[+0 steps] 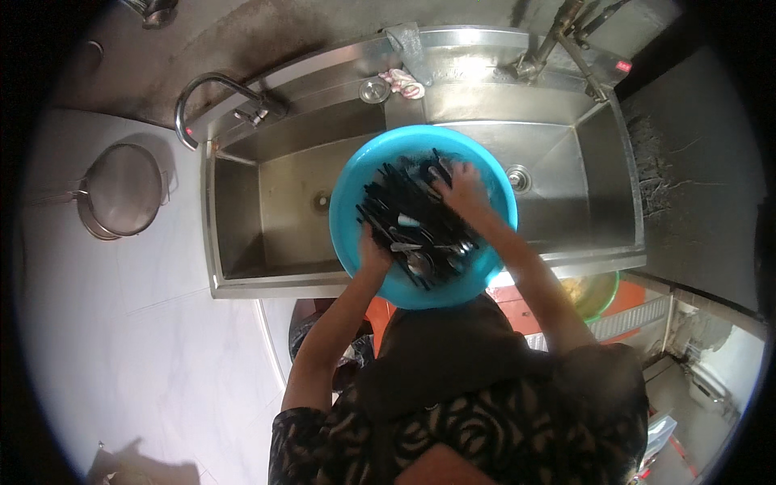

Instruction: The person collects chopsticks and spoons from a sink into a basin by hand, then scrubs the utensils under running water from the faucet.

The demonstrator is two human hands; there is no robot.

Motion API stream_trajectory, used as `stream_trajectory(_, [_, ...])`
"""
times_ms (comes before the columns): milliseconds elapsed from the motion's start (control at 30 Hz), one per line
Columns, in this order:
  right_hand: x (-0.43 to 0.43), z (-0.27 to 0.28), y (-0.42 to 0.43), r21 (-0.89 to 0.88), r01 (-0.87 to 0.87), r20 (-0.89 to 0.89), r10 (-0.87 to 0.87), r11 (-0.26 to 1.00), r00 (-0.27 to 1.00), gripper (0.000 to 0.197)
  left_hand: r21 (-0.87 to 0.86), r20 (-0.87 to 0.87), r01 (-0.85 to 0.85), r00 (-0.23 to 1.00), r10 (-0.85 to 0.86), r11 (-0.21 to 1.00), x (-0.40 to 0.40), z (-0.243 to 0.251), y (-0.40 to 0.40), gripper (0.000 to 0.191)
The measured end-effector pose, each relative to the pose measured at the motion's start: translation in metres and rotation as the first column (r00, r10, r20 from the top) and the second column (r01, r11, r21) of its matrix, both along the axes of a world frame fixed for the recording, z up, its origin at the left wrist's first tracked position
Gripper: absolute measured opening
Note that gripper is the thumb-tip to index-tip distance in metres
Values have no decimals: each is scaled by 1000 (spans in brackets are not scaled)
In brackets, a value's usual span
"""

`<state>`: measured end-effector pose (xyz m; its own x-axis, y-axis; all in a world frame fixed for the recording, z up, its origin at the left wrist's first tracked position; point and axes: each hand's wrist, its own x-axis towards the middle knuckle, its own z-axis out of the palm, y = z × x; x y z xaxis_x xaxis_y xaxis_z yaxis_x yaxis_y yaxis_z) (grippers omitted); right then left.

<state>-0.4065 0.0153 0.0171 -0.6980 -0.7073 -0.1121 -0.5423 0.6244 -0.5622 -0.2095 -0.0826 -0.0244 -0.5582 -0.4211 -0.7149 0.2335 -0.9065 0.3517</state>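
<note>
A round blue plastic basin (348,176) rests across the front and middle of a stainless steel double sink (424,109). Inside it lies a heap of dark chopsticks (394,194) with metal spoons (418,262) among them. My left hand (374,250) is at the heap's lower left edge, its fingers partly hidden by the chopsticks. At the upper right of the heap, my right hand (464,191) touches the utensils with its fingers spread; it is slightly blurred. Whether either hand grips any piece is not clear.
A curved faucet (212,79) stands at the sink's back left, another tap (545,48) at the back right. A drain strainer (374,90) and a cloth (403,83) sit on the back ledge. Mesh strainers (121,189) lie on the left counter. Below right is a green-rimmed basin (613,297).
</note>
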Motion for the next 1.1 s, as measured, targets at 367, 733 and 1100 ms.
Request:
stream_trajectory(367, [75, -11, -6, 26, -49, 297, 39, 998, 954, 77, -282, 260, 21, 964, 55, 959, -49, -4, 26, 57])
stream_trajectory(733, [15, 13, 48, -165, -278, -394, 195, 946, 898, 58, -154, 973, 942, 197, 117, -300, 4, 19, -19, 42])
stream_trajectory(1100, [-26, -24, 94, -274, 438, 408, -309, 856, 859, 44, -682, 714, 577, 659, 237, 450, 70, 44, -28, 60])
